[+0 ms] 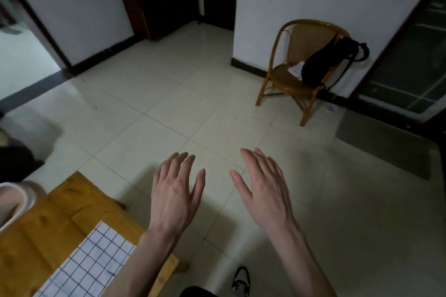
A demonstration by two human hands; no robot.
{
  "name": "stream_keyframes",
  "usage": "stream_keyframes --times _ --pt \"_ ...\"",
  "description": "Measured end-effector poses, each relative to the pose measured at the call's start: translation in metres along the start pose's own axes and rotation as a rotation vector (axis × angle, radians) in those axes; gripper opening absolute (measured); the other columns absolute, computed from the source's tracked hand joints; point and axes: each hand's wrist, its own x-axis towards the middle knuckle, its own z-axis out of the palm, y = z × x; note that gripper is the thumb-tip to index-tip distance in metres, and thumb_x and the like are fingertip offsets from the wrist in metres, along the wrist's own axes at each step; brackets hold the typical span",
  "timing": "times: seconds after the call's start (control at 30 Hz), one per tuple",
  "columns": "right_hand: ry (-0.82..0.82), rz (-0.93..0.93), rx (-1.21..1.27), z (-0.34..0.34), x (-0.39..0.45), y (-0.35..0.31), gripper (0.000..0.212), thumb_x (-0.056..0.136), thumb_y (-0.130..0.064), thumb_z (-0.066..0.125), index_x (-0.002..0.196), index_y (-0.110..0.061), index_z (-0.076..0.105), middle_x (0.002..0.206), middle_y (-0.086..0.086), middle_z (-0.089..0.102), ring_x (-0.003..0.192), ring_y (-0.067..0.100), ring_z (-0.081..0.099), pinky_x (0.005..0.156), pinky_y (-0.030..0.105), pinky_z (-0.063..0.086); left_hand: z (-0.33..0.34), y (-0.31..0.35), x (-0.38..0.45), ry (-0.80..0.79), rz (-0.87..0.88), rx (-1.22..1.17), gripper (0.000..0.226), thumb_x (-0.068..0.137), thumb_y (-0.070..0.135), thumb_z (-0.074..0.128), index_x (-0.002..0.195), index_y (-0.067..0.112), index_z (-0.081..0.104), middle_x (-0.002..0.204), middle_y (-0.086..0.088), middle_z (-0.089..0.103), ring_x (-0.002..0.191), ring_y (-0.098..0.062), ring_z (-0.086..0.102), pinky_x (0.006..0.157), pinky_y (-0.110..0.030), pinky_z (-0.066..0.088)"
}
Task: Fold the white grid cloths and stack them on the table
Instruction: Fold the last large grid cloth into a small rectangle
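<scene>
Left hand [175, 190] and right hand [264, 185] are hovering with fingers straight and spread, holding nothing; 1 grid cloth [89, 265] is lying on the table [48, 219], behind and left of the left fingers.

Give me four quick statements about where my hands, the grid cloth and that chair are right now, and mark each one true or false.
1. Both hands, left hand and right hand, are empty with fingers spread. True.
2. The grid cloth lies on the floor. False: it lies on the wooden table.
3. A black bag sits on the wicker chair. True.
4. The left hand presses on the cloth. False: it is held out beyond the table edge, over the tiled floor.
</scene>
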Motion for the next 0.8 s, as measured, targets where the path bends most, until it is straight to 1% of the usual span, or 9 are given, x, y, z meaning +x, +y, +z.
stream_keyframes --times 0.13,0.27,0.47,0.57,0.73,0.8 --pt "-0.07 -0.094 0.051 0.011 0.056 0.013 0.065 0.107 -0.061 0.029 0.156 -0.021 0.04 0.158 -0.001 0.047 0.151 0.015 0.033 0.125 0.036 0.024 0.01 0.002 0.029 0.038 -0.106 0.046 0.053 0.107 0.05 0.043 0.141 0.012 0.06 0.143 -0.008 0.062 0.141 -0.027 0.05 0.113 -0.049 0.044" --pt "-0.167 -0.212 0.107 0.028 0.106 0.003 0.067 0.106 -0.062 0.027 0.158 -0.021 0.038 0.161 -0.001 0.043 0.153 0.014 0.028 0.126 0.034 0.018 0.011 -0.012 0.044 0.066 -0.245 0.1 0.055 0.107 0.05 0.042 0.144 0.012 0.058 0.146 -0.008 0.06 0.143 -0.026 0.048 0.116 -0.047 0.042" --pt "-0.26 -0.422 0.153 0.068 0.17 -0.039 0.064 0.107 -0.058 0.029 0.157 -0.02 0.038 0.16 -0.001 0.045 0.152 0.014 0.03 0.126 0.038 0.023 0.007 -0.053 0.062 0.165 -0.45 0.134 0.057 0.107 0.051 0.039 0.144 0.012 0.057 0.149 -0.008 0.056 0.146 -0.025 0.043 0.119 -0.045 0.037" --pt "-0.3 -0.524 0.152 0.091 0.2 -0.066 0.064 0.107 -0.058 0.028 0.157 -0.02 0.038 0.159 -0.002 0.044 0.152 0.014 0.03 0.126 0.036 0.021 0.01 -0.082 0.071 0.227 -0.545 0.133 0.056 0.106 0.049 0.041 0.146 0.012 0.055 0.151 -0.009 0.055 0.147 -0.026 0.042 0.119 -0.047 0.037" --pt "-0.312 -0.649 0.155 0.136 0.251 -0.115 0.059 0.108 -0.053 0.036 0.154 -0.018 0.044 0.156 0.0 0.049 0.15 0.015 0.036 0.124 0.031 0.019 0.015 -0.138 0.085 0.301 -0.707 0.124 0.055 0.106 0.047 0.043 0.147 0.012 0.054 0.15 -0.009 0.055 0.147 -0.025 0.043 0.118 -0.048 0.038" --pt "-0.323 -0.689 0.156 0.152 0.268 -0.136 0.059 0.108 -0.053 0.037 0.153 -0.017 0.045 0.155 0.0 0.05 0.149 0.015 0.038 0.124 0.031 0.019 0.013 -0.161 0.092 0.331 -0.767 0.118 0.055 0.106 0.047 0.042 0.146 0.01 0.055 0.149 -0.009 0.056 0.145 -0.026 0.045 0.117 -0.049 0.04"
